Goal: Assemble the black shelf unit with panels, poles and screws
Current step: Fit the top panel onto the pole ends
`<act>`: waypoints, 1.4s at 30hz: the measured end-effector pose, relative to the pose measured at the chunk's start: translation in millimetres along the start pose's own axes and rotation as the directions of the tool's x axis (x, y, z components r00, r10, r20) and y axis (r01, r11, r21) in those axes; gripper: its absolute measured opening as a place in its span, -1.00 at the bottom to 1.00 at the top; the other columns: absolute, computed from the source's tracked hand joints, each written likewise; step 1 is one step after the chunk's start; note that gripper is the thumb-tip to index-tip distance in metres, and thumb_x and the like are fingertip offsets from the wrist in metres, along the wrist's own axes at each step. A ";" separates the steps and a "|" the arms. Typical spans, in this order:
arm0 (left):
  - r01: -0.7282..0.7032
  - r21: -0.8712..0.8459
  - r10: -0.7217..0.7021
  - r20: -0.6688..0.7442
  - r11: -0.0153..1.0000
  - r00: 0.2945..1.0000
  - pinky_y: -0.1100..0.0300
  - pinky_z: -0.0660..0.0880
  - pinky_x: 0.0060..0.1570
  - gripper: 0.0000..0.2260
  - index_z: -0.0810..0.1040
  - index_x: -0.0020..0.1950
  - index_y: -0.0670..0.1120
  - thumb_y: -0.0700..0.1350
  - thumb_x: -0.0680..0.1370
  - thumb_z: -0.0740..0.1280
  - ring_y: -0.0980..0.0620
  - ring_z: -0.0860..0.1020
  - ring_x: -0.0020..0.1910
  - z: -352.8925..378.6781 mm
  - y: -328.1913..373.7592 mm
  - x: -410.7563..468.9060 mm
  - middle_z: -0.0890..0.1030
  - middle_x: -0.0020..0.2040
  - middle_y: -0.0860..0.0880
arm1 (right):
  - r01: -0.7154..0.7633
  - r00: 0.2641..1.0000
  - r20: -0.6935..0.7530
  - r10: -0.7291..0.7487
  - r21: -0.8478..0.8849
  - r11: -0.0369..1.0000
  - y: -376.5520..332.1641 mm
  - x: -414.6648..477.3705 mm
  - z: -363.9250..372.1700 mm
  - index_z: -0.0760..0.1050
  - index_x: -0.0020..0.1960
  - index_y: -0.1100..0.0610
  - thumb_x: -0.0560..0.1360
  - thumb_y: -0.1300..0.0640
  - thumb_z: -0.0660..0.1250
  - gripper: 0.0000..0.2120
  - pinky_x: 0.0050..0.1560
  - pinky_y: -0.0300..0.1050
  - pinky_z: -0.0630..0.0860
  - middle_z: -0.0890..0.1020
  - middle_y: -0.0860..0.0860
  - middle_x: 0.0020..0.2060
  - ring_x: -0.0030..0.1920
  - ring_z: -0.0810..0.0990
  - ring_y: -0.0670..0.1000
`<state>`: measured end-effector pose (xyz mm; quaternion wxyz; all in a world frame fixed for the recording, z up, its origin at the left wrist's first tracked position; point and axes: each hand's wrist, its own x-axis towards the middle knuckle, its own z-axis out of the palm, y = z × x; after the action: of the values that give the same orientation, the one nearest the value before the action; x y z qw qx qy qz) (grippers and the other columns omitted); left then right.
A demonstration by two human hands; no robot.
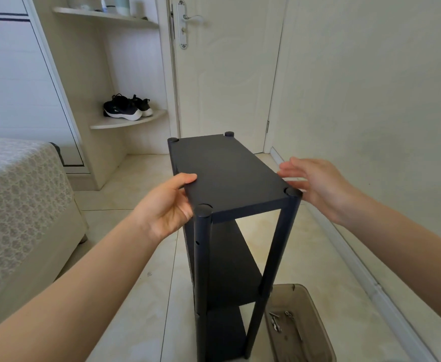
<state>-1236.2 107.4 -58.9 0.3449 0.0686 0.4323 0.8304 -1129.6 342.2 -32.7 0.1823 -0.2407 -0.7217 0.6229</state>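
The black shelf unit (227,176) stands upright on the tiled floor, with a top panel, a middle panel and a lower panel held between round black poles (202,257). My left hand (167,205) grips the left edge of the top panel near the front left pole, thumb lying on the panel. My right hand (316,184) hovers beside the right edge with straight fingers, close to the front right pole; whether it touches is unclear.
A brown plastic tray (316,343) with several screws (275,322) lies on the floor at the unit's right foot. A bed (18,205) is on the left, a wall (371,100) on the right, a closed door (227,74) and corner shelves with black shoes (126,108) behind.
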 end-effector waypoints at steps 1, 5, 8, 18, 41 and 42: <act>-0.020 -0.010 0.020 -0.014 1.000 1.000 0.02 0.68 -0.20 -0.78 0.50 0.28 -0.19 -0.24 0.64 0.23 -0.14 0.72 -0.03 0.8 -2.2 1.0 0.68 0.14 -0.22 | 0.072 0.995 -0.073 -0.072 -0.010 0.997 -0.6 -1.2 -0.1 0.58 0.11 0.15 0.61 0.09 0.25 -0.81 -0.14 -0.20 0.52 0.64 -0.01 -0.04 -0.06 0.61 -0.01; -0.103 -0.072 0.097 -0.079 0.992 0.992 0.01 0.68 -0.14 -0.79 0.50 0.27 -0.19 -0.27 0.64 0.25 -0.16 0.69 0.08 6.7 -12.3 3.9 0.67 0.18 -0.20 | 0.232 0.938 -0.247 -0.241 -0.066 0.970 -0.1 -9.9 -3.7 0.50 0.05 0.06 0.58 0.16 0.28 -0.93 -0.18 -0.20 0.46 0.51 -0.09 -0.16 -0.19 0.48 -0.12; -0.131 -0.135 0.118 -0.099 0.982 0.988 0.03 0.67 -0.22 -0.82 0.51 0.23 -0.17 -0.27 0.64 0.26 -0.16 0.70 0.05 13.0 -19.7 5.0 0.69 0.14 -0.19 | 0.212 0.942 -0.247 -0.225 -0.079 0.974 2.9 -19.6 -2.6 0.42 -0.06 0.06 0.57 0.09 0.29 -0.92 -0.16 -0.07 0.49 0.46 0.00 -0.27 -0.27 0.44 -0.02; -0.199 -0.218 0.191 -0.058 0.955 0.980 -0.05 0.67 -0.11 -0.73 0.47 0.30 -0.07 -0.25 0.62 0.31 -0.13 0.70 0.06 31.0 -48.1 -0.1 0.71 0.09 -0.12 | -0.239 0.941 0.288 0.178 0.195 0.951 4.4 -43.3 22.5 0.48 0.23 0.13 0.55 -0.13 0.34 -0.60 -0.13 -0.02 0.66 0.72 0.14 -0.05 -0.09 0.73 0.10; -0.091 -0.164 0.075 -0.098 0.982 0.992 -0.06 0.66 -0.14 -0.61 0.47 0.34 -0.12 -0.11 0.53 0.41 -0.21 0.69 0.08 -9.2 -42.7 13.3 0.70 0.11 -0.18 | -0.143 0.979 0.190 0.074 0.379 0.914 51.5 -23.5 38.4 0.51 0.13 0.20 0.56 0.11 0.35 -0.79 -0.32 -0.06 0.62 0.73 0.12 -0.19 -0.16 0.73 0.13; -0.124 -0.164 0.103 -0.132 0.979 0.986 -0.03 0.66 -0.17 -0.66 0.48 0.33 -0.13 -0.10 0.57 0.38 -0.19 0.69 0.06 -15.3 -35.9 14.3 0.71 0.09 -0.17 | -0.141 0.978 0.196 0.068 0.385 0.912 52.1 -23.5 38.3 0.51 0.15 0.21 0.56 0.11 0.35 -0.77 -0.31 -0.06 0.62 0.73 0.13 -0.17 -0.15 0.73 0.13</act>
<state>-1234.8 120.2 -98.4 0.2742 0.0123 0.3749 0.8855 -1125.7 303.2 -89.3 0.1284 -0.1803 -0.5798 0.7841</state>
